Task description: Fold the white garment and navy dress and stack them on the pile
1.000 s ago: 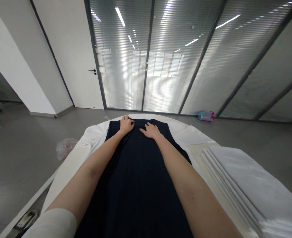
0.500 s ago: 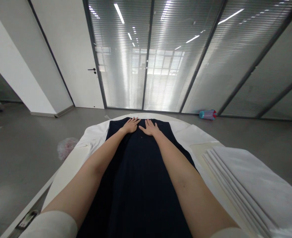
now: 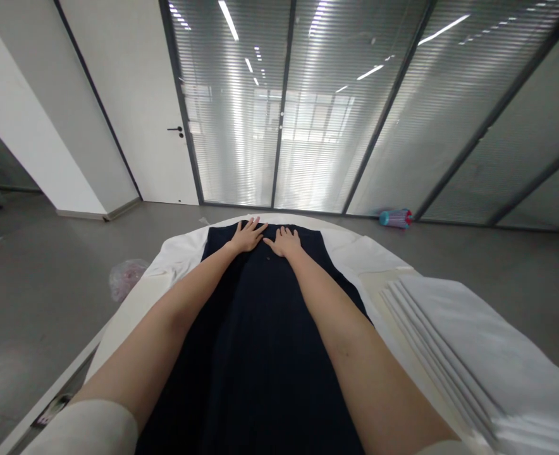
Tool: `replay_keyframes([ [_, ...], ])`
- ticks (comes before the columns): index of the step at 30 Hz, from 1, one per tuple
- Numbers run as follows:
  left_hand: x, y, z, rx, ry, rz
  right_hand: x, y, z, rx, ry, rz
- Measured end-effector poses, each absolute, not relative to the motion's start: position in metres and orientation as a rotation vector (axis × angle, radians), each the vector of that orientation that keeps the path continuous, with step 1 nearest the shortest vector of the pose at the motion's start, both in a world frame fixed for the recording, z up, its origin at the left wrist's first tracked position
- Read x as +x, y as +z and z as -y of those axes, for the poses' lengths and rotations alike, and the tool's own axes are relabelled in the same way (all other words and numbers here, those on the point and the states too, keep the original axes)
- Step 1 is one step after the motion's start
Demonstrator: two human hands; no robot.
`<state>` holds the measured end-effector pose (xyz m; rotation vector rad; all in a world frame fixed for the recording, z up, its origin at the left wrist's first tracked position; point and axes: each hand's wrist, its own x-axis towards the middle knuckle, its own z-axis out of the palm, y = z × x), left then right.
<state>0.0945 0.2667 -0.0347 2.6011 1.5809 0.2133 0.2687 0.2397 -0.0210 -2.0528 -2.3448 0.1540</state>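
Note:
Dark navy cloth (image 3: 270,341), perhaps a garment, lies lengthwise down the middle of the table. At its far end my left hand (image 3: 248,236) rests flat with the fingers spread. Beside it, slightly to the right, my right hand (image 3: 284,241) also presses on the navy cloth, fingers apart and the thumb toward the left hand. Neither hand holds anything. Under the navy cloth spreads a white garment (image 3: 365,251), showing on both sides of it. Both my forearms reach forward over the cloth.
A stack of folded white cloth (image 3: 479,341) lies at the table's right. The pale table (image 3: 137,322) has a rounded far end. On the floor are a clear plastic bag (image 3: 126,278) at left and a blue and red object (image 3: 396,218) by the glass partition (image 3: 317,158).
My left fingers have spread wider. My right hand has shifted very slightly left, its fingers a little more bent. The view has moved slightly; the navy cloth lies much the same.

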Motion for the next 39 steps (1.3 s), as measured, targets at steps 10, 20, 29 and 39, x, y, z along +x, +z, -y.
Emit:
replay_keyframes([
  [10,0.106,0.002,-0.226,2.690,0.432,-1.354,0.305,0.017,-0.191,-1.819,-0.098,2.429],
  [20,0.054,-0.001,-0.145,2.750,0.210,-1.192,0.374,0.020,-0.152,-2.300,0.197,2.284],
  [29,0.056,-0.030,-0.114,2.834,0.184,-1.365,0.400,0.008,-0.149,-2.483,0.350,1.973],
  [39,0.184,0.023,0.015,3.027,0.515,-0.105,0.410,0.001,-0.158,-2.552,0.449,1.826],
])
